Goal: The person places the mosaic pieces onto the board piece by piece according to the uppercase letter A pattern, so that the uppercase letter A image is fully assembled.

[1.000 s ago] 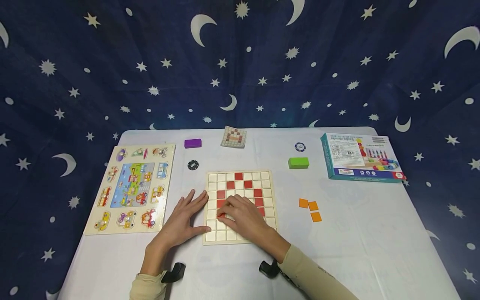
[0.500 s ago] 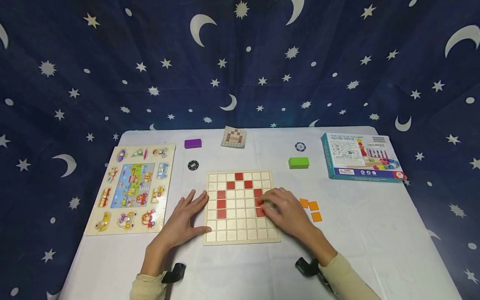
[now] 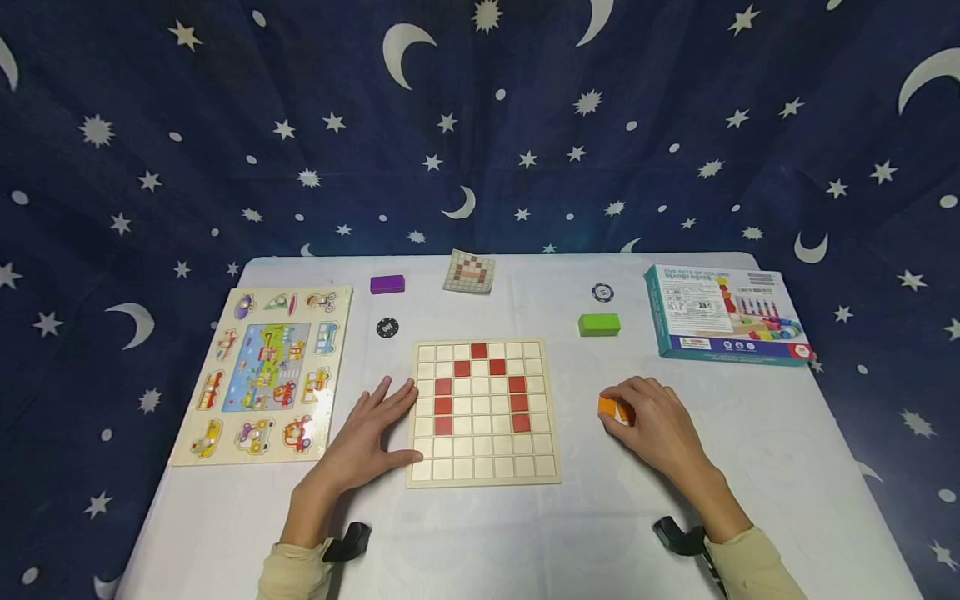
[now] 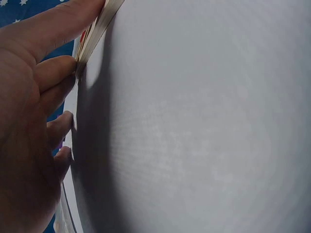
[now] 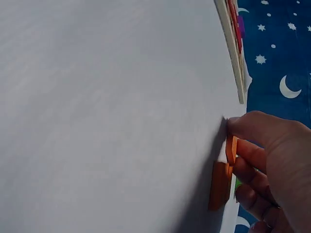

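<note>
A cream grid board point(image 3: 483, 471) lies mid-table, with several red square tiles point(image 3: 519, 402) set in its cells in an arch shape. My left hand point(image 3: 360, 442) rests with spread, straight fingers along the board's left edge, the thumb at the lower left corner; the left wrist view shows those fingertips at the board's side point(image 4: 95, 41). To the right of the board, my right hand point(image 3: 663, 429) pinches an orange square tile point(image 3: 607, 407) between thumb and fingers. Other orange tiles point(image 5: 218, 187) sit right beside it in the right wrist view, partly hidden by the hand in the head view.
A vehicle peg puzzle point(image 3: 262, 375) lies at left. Behind the board are a small pattern card point(image 3: 469, 272), a purple block point(image 3: 387, 284), a black chip point(image 3: 387, 327), a blue-white chip point(image 3: 602, 292) and a green block point(image 3: 598, 325). A boxed toy set point(image 3: 727, 315) lies back right.
My right hand has left the board, where a red tile now sits at the lower left of the arch, and moved right to the orange tiles. The left hand has stayed put.
</note>
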Demonstrator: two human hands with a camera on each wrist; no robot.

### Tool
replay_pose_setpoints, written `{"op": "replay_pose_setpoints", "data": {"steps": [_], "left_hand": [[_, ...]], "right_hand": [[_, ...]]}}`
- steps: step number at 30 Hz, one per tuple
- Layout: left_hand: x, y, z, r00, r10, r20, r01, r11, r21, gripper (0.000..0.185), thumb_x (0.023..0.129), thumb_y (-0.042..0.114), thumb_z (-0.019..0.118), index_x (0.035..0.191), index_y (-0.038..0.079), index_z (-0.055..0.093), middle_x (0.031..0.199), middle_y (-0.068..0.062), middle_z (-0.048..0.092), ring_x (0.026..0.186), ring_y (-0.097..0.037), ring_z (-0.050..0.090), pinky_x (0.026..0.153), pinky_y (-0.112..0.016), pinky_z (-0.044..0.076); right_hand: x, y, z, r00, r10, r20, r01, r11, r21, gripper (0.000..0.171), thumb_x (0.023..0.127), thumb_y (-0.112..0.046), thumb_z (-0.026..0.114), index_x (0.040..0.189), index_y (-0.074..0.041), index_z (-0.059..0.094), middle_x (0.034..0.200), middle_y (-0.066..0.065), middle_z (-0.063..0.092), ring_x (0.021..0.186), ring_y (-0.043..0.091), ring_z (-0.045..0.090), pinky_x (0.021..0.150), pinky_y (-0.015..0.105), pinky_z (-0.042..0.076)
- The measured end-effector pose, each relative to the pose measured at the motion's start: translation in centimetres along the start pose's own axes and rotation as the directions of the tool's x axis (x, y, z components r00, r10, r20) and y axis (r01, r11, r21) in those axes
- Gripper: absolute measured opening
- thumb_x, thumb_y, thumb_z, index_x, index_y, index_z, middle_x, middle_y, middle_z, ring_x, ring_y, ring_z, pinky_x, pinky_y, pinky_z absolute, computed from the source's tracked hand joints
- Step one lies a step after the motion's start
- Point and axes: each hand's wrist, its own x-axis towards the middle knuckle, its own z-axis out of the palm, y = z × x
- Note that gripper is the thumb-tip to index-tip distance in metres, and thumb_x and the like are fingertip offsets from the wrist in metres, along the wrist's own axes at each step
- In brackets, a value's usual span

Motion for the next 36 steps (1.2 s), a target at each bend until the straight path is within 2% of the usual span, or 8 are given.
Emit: {"op": "replay_pose_setpoints", "data": {"steps": [4,7,14,20,25,28,31,36], "left_hand": [[0.0,0.0,0.1,1.0,-0.003,0.008,0.003,1.0,-0.003,0.099,0.081,0.042,0.092,0.163,0.015,0.045,0.173,-0.004,0.039,0.167,-0.041,0.018,0.135,-0.066,0.01],[0.0,0.0,0.1,1.0,0.0,0.006,0.0,1.0,0.005,0.099,0.081,0.042,0.092,0.163,0.015,0.045,0.173,-0.003,0.039,0.167,-0.041,0.019,0.135,-0.066,0.011],[0.0,0.0,0.1,1.0,-0.005,0.007,0.005,1.0,0.001,0.098,0.081,0.042,0.092,0.163,0.015,0.045,0.173,-0.003,0.04,0.167,-0.041,0.019,0.135,-0.066,0.011],[-0.1,-0.1,0.1,1.0,-0.004,0.005,0.004,1.0,0.015,0.099,0.081,0.044,0.092,0.163,0.016,0.045,0.173,-0.003,0.04,0.167,-0.041,0.019,0.135,-0.067,0.012],[0.0,-0.2,0.1,1.0,-0.003,0.003,0.003,1.0,0.023,0.098,0.081,0.044,0.091,0.163,0.016,0.045,0.173,-0.003,0.04,0.167,-0.041,0.02,0.135,-0.067,0.013],[0.0,-0.1,0.1,1.0,-0.002,0.0,0.002,1.0,0.025,0.098,0.081,0.044,0.091,0.163,0.016,0.045,0.173,-0.002,0.04,0.166,-0.041,0.02,0.135,-0.067,0.013],[0.0,-0.1,0.1,1.0,0.001,0.0,-0.001,1.0,0.024,0.098,0.081,0.043,0.091,0.163,0.016,0.045,0.173,-0.003,0.04,0.166,-0.042,0.021,0.134,-0.067,0.014],[0.0,0.0,0.0,1.0,0.0,0.002,0.0,1.0,0.028,0.098,0.081,0.042,0.092,0.163,0.016,0.045,0.173,-0.002,0.039,0.166,-0.042,0.021,0.135,-0.067,0.014]], "right_hand": [[0.7,-0.8,0.3,0.999,-0.026,-0.021,0.026,0.999,0.024,0.026,0.084,-0.022,0.089,0.107,-0.012,0.081,0.098,0.004,0.076,0.088,0.021,0.06,0.076,0.038,0.045],[1.7,-2.1,0.8,0.999,-0.048,-0.021,0.049,0.997,0.063,0.027,0.085,-0.025,0.089,0.108,-0.012,0.081,0.1,0.003,0.077,0.09,0.02,0.063,0.079,0.04,0.048],[4.3,-6.6,2.5,0.989,-0.148,0.02,0.145,0.983,0.109,0.031,0.088,-0.034,0.088,0.111,-0.014,0.081,0.103,0.001,0.077,0.096,0.02,0.066,0.088,0.041,0.056],[5.9,-11.1,4.3,0.96,-0.27,0.07,0.261,0.958,0.12,0.031,0.089,-0.039,0.087,0.113,-0.019,0.082,0.107,-0.004,0.077,0.1,0.017,0.066,0.09,0.037,0.057],[7.1,-13.9,5.4,0.929,-0.35,0.118,0.334,0.932,0.139,0.027,0.092,-0.039,0.084,0.111,-0.02,0.082,0.106,-0.005,0.077,0.103,0.016,0.067,0.095,0.036,0.058],[7.4,-14.9,6.2,0.92,-0.362,0.147,0.344,0.929,0.136,0.026,0.094,-0.039,0.081,0.113,-0.021,0.082,0.108,-0.006,0.077,0.105,0.015,0.068,0.096,0.035,0.058],[7.6,-15.3,6.8,0.923,-0.356,0.148,0.342,0.933,0.114,0.022,0.097,-0.037,0.079,0.112,-0.023,0.083,0.107,-0.007,0.077,0.104,0.014,0.068,0.094,0.033,0.058],[7.5,-15.3,7.3,0.919,-0.384,0.091,0.377,0.923,0.079,0.016,0.099,-0.033,0.077,0.109,-0.023,0.084,0.101,-0.009,0.075,0.097,0.012,0.066,0.086,0.03,0.056]]}}
